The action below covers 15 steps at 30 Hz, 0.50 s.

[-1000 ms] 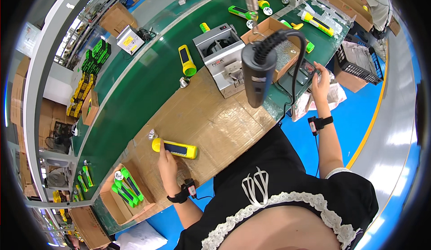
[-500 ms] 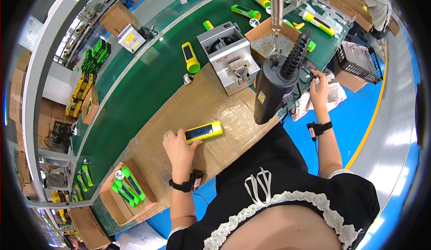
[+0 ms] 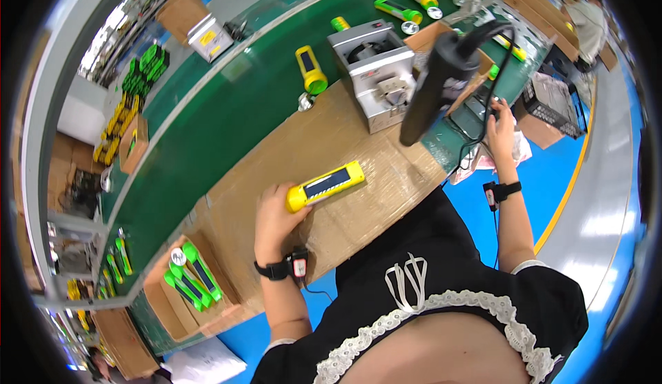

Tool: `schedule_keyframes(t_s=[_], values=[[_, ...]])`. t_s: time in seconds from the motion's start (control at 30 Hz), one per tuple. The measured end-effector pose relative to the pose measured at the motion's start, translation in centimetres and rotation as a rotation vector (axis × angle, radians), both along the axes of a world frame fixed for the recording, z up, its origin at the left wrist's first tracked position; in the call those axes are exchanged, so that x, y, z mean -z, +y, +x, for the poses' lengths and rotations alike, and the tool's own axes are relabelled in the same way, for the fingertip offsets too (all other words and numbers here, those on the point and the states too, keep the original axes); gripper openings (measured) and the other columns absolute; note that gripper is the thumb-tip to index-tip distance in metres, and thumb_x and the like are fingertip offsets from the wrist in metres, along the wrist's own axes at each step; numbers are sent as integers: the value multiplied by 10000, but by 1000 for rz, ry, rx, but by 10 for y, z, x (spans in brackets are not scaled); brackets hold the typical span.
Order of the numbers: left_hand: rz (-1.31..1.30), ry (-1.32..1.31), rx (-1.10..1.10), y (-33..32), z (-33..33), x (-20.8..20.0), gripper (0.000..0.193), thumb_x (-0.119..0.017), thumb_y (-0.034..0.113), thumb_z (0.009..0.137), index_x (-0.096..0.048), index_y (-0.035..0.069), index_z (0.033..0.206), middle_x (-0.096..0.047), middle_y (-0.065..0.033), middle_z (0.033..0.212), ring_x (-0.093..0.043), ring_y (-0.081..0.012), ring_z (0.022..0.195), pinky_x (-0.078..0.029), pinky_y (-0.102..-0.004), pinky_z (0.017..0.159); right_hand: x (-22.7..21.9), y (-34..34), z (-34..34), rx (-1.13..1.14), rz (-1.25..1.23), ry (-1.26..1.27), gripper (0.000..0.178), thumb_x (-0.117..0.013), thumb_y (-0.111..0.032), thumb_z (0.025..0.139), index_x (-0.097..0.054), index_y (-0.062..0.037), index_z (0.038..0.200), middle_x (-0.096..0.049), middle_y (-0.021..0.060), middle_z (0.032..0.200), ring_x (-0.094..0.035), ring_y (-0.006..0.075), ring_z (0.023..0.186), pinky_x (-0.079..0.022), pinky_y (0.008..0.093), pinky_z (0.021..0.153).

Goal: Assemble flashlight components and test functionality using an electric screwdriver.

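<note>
A yellow flashlight (image 3: 325,185) with a dark panel along its side lies tilted over the cardboard sheet (image 3: 269,156). My left hand (image 3: 277,215) is closed around its near-left end. At the table's right edge, my right hand (image 3: 502,132) has its fingers curled by a dark flat tray (image 3: 470,116); what they pinch is too small to make out. Between my hands hangs a black cylindrical power screwdriver (image 3: 438,94), tilted, with a cable looping off its top. A grey screw feeder (image 3: 376,73) stands behind it.
An open carton (image 3: 155,291) holding several green flashlights stands at the left. Another yellow flashlight (image 3: 310,70) lies on the green belt (image 3: 227,101), with several more at the far side. Beyond the right edge are a black crate (image 3: 552,104) and a blue floor (image 3: 545,170).
The view has shifted. The flashlight has turned slightly in my left hand, its far end rising. The screwdriver has swung to a different tilt, and the fingers of my right hand have curled more.
</note>
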State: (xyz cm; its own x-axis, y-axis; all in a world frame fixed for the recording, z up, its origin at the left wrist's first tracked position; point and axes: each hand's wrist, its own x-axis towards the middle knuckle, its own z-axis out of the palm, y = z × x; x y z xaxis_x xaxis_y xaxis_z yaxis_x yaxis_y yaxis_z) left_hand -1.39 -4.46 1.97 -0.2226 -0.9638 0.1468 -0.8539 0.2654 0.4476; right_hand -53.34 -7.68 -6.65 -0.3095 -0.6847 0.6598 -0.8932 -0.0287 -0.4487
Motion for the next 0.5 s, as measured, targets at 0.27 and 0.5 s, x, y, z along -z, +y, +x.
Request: schedule_keyframes(t_s=[0.27, 0.5], values=[[-20, 43, 68, -5, -7, 2, 464, -780, 274, 639, -615, 131, 1048, -555, -119, 953, -520, -322, 950, -407, -421, 820, -93, 55, 97, -834, -604, -347, 187, -463, -19, 868, -526, 43, 1033, -599, 156, 827, -603, 247, 784, -481, 329, 787], [-68, 128, 164, -6, -10, 14, 429, -776, 211, 632, -548, 73, 969, -556, -130, 923, -524, -336, 923, -400, -419, 817, -156, 12, 200, -432, -244, -195, 479, -623, -29, 813, -416, 49, 1238, -603, 128, 890, -610, 208, 838, -480, 321, 822]])
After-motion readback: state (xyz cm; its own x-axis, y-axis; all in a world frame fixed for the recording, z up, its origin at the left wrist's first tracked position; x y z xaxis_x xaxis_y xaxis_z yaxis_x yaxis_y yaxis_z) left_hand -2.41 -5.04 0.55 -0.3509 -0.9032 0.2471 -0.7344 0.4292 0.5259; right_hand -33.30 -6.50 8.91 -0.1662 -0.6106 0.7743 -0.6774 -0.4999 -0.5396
